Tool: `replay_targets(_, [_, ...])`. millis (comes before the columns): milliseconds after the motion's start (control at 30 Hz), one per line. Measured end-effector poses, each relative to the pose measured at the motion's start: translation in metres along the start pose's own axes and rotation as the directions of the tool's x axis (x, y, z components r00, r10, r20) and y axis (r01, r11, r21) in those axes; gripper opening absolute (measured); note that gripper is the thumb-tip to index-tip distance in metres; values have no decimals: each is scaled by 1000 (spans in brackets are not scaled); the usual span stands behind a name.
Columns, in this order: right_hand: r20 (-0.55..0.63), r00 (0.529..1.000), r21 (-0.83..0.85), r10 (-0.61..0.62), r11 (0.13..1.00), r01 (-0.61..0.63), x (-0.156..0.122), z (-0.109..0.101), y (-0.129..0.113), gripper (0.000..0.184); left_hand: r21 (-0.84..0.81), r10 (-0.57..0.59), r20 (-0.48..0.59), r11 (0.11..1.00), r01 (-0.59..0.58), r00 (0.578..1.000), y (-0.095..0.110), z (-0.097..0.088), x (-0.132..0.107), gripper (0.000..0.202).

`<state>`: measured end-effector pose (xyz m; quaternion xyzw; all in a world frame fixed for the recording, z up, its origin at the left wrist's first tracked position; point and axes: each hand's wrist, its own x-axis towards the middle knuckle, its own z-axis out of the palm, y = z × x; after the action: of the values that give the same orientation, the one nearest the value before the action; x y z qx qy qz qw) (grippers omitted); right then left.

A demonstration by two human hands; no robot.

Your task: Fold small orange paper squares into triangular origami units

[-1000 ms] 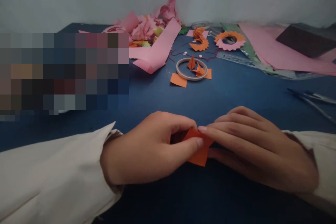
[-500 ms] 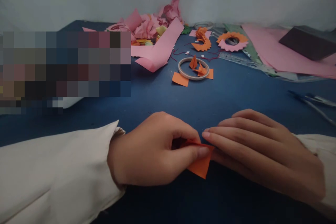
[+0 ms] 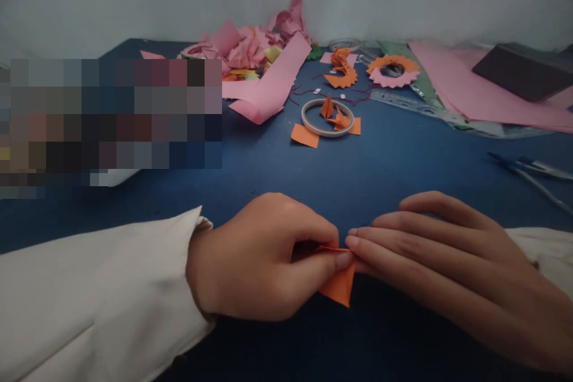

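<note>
My left hand pinches a small folded piece of orange paper, with the thumb on its near face and the curled index finger behind. One corner points down toward me; the upper part lies hidden in the grip. From the other side, my right hand reaches in with long, nearly straight fingers. Its index fingertip and the thumb below close on the paper's upper right edge. Both hands are low over the blue table.
Ahead lie a tape ring around orange folded pieces, orange paper squares, crumpled pink paper and a pink-orange folded ring. Pink sheets, a dark box and pens are right. The left is pixelated.
My right fingertips have come slightly down and left onto the paper's upper right edge. My left hand keeps its pinch. The whole view has shifted slightly.
</note>
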<state>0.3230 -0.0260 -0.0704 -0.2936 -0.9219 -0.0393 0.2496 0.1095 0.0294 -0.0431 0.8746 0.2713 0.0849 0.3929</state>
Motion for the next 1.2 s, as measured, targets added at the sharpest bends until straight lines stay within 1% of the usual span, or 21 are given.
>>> replay_targets(167, [6,1000,37,-16,999,16,1,-1,3,30,-5,44,20,999,-44,999,-1,-1,-1,29])
replay_targets(267, [16,1000,38,-26,999,25,2,1,4,32,3,58,14,998,-58,998,-2,-1,-1,29])
replay_targets(433, [26,996,38,-82,996,81,2,1,5,31,25,77,14,997,-78,997,-2,-1,-2,29])
replay_targets(567, [35,997,24,-64,998,63,2,-2,5,30,28,72,36,997,-73,997,0,-1,-1,28])
replay_targets(667, [73,995,36,-61,998,59,4,-5,9,27,23,69,42,997,-70,997,0,-2,0,28])
replay_targets(733, [106,990,48,-97,995,92,5,-6,13,25,15,70,41,997,-71,997,1,-2,0,28])
replay_targets(800, [115,985,58,-125,991,119,7,-6,17,24,11,72,49,997,-72,996,0,-2,0,28])
replay_targets(1033, [70,990,89,-122,989,116,10,-3,18,17,26,86,49,996,-87,995,-2,-2,-2,28])
replay_targets(1200, [2,998,88,-55,995,55,17,0,13,11,7,92,56,996,-93,994,-2,-2,-2,26])
